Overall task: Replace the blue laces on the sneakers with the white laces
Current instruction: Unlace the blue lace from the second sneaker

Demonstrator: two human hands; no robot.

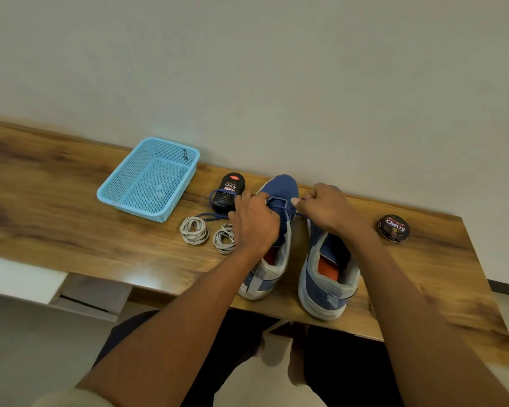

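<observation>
Both hands are at work on the left sneaker (272, 230): my left hand (254, 223) has its fingers curled on the blue lace (278, 202) at the eyelets, and my right hand (328, 208) pinches a strand of the same lace at about 3 o'clock from the toe. That lace is still threaded across the front of the shoe, with a loose tail (215, 201) trailing off toward 9 o'clock, looping by the polish bottle (228, 192). The right sneaker (326, 277) stands just beside the left; I cannot tell whether its lace is out. Two coils of white laces (194, 230) lie at 9 o'clock from the left sneaker, the nearer one partly under my wrist. My worry is that a sharp pull would drag the shoe rather than free the lace, since nothing pins it down, and the trailing tail could catch the bottle and tip it. My wrist could also scatter the nearer coil. Further out, a blue basket (121, 201) sits at 10 o'clock and a polish tin (393, 228) at 3 o'clock. All of it rests on a glossy wooden table (56, 201) set against a plain pale wall (276, 69); pale floor shows below its near edge.
</observation>
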